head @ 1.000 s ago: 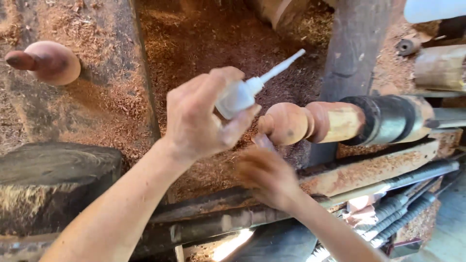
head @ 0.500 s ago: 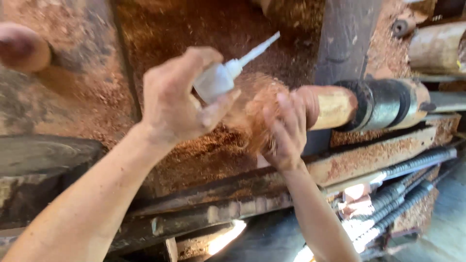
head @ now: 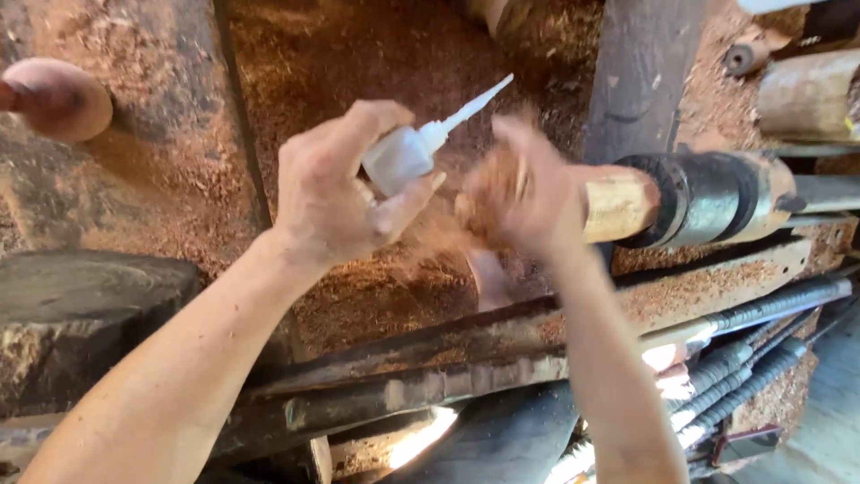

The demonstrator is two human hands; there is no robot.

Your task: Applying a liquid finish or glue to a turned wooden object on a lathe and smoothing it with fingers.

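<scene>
My left hand [head: 336, 193] grips a small white squeeze bottle [head: 408, 152] with a long thin nozzle that points up and to the right. My right hand [head: 528, 193] is cupped over the end of a pale turned wooden piece [head: 618, 202] and presses a handful of sawdust against it; loose dust falls below the hand. The wooden piece sits in a dark round chuck [head: 708, 197] on a lathe. The rounded end of the piece is hidden under my right hand.
Reddish sawdust [head: 358, 63] covers the bed behind the hands. A rounded wooden knob [head: 58, 99] lies at the upper left, a dark wood block [head: 81, 314] at the lower left. Rusty metal rails [head: 502, 350] run below, ribbed steel bars [head: 770, 341] at right, a log [head: 806, 94] at upper right.
My right hand rose from under the turned piece and now covers its end with sawdust. The left hand with the bottle stayed about level beside it.
</scene>
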